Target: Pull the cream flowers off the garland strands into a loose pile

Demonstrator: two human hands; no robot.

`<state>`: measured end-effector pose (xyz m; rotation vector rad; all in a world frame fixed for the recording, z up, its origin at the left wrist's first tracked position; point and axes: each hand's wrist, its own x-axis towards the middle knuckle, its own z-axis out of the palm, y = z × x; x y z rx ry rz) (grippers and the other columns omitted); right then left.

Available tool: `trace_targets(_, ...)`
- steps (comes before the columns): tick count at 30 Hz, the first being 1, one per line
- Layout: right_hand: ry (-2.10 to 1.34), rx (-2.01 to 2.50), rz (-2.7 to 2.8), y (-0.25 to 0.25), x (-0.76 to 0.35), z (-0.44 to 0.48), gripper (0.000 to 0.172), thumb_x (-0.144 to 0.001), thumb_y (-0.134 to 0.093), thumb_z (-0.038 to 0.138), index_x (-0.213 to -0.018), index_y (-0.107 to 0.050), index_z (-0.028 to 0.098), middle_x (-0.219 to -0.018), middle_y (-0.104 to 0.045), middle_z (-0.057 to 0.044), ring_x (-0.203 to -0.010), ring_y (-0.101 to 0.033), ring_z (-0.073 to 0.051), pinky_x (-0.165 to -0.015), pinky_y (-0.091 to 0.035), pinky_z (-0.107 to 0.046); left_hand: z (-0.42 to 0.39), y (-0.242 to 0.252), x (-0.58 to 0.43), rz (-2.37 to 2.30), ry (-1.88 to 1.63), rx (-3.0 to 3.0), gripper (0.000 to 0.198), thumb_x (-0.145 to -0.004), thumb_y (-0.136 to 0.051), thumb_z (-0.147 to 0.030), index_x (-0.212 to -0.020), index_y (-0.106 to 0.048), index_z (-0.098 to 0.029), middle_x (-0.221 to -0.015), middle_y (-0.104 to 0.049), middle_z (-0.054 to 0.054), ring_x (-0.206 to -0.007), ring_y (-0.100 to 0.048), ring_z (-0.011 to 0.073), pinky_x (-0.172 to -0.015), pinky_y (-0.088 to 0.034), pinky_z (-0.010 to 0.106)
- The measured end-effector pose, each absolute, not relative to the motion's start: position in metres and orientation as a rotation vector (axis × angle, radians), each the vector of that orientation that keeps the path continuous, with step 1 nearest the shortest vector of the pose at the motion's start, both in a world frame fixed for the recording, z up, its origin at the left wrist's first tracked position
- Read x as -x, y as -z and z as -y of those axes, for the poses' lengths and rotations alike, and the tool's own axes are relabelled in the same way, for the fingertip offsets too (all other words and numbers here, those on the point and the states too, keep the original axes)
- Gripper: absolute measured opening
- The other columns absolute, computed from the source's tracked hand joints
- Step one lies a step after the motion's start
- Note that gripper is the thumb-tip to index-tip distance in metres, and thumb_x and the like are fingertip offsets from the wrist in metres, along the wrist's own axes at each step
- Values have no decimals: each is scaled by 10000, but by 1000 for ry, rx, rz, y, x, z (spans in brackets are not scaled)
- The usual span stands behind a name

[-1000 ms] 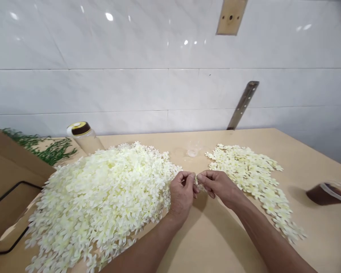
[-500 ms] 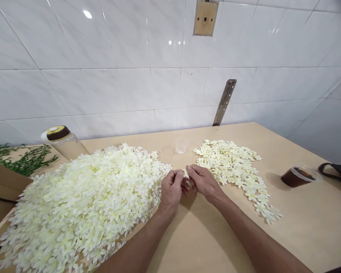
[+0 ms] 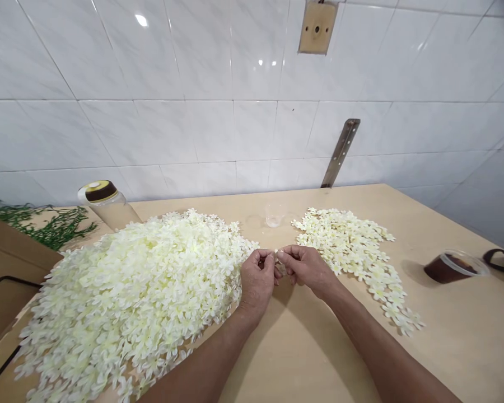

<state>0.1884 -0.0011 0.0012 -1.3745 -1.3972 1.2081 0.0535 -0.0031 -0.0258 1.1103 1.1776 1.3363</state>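
My left hand point(image 3: 258, 278) and my right hand point(image 3: 306, 267) meet above the middle of the table, fingertips nearly touching. Pinched between them is a small white artificial flower point(image 3: 276, 253), mostly covered by the fingers. A large heap of white artificial flowers point(image 3: 151, 280) with pale yellow centres lies on the left, reaching up to my left hand. On the right, past my right hand, a smaller, flatter spread of similar flowers point(image 3: 353, 240) tapers toward me. A small clear plastic cup point(image 3: 274, 216) stands just beyond my hands.
A bottle with a brown and yellow lid point(image 3: 113, 207) stands behind the heap. Green artificial sprigs point(image 3: 63, 226) and a cardboard box point(image 3: 12, 263) are at far left. A cup of dark drink point(image 3: 451, 266) and a black strap point(image 3: 502, 260) are at right. White tiles point(image 3: 172, 131) back the table.
The view has shifted slightly, so everything sits a little further right. My fingers have closed more tightly around the small flower, hiding more of its petals.
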Motion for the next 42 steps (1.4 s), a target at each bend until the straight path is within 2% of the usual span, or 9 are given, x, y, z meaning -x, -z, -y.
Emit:
trace_targets(5,-1315,1308,1316,-2,-191,0,360,-690,-764,489,-632,-599,174,-492,-520,43,-414,-450,-87,-409,-350,-219,5,23,-55,-1147,-1361,-1104,188,-826,-604,-360,-793,-590,-176,-488,-559,-39,-394,-502,100,-419,-424,203)
trace_targets(12,-1335,1282,1237,-3,-188,1,423,-726,-718,554,-607,-580,172,-509,-515,34,-423,-462,-92,-426,-362,-228,4,26,-58,-1052,-1344,-964,283,-833,-590,-469,-793,-569,-189,-589,-601,-25,-427,-543,114,-403,-433,219)
trace_targets(18,-1364,1245,1204,-1,-186,2,418,-739,-709,558,-633,-586,173,-522,-520,30,-442,-474,-98,-436,-381,-231,6,25,-58,-1031,-1331,-955,295,-835,-590,-470,-771,-556,-184,-626,-606,-18,-424,-547,108,-392,-431,215)
trace_targets(27,-1260,1347,1178,-2,-179,3,500,-767,-633,629,-574,-464,199,-458,-438,59,-370,-403,-88,-373,-285,-227,8,23,-58,-1020,-1312,-962,305,-844,-587,-461,-731,-559,-179,-596,-593,-22,-436,-549,111,-402,-433,214)
trace_targets(31,-1224,1351,1205,-1,-178,4,489,-801,-600,623,-586,-490,198,-463,-458,52,-382,-425,-96,-388,-314,-230,8,22,-58,-1003,-1297,-962,310,-835,-597,-470,-729,-556,-182,-551,-579,-26,-431,-552,120,-405,-430,218)
trace_targets(36,-1173,1363,1256,3,-180,4,493,-838,-560,614,-582,-484,200,-484,-503,40,-396,-469,-109,-419,-363,-240,7,19,-57,-992,-1278,-961,324,-833,-591,-488,-736,-562,-180,-613,-624,-5,-442,-567,127,-412,-432,229)
trace_targets(42,-1166,1413,1259,3,-180,3,491,-820,-574,627,-585,-510,202,-470,-498,37,-389,-475,-117,-401,-366,-242,6,22,-57,-1024,-1281,-973,344,-825,-597,-502,-712,-565,-178,-545,-596,-10,-420,-535,122,-415,-426,230)
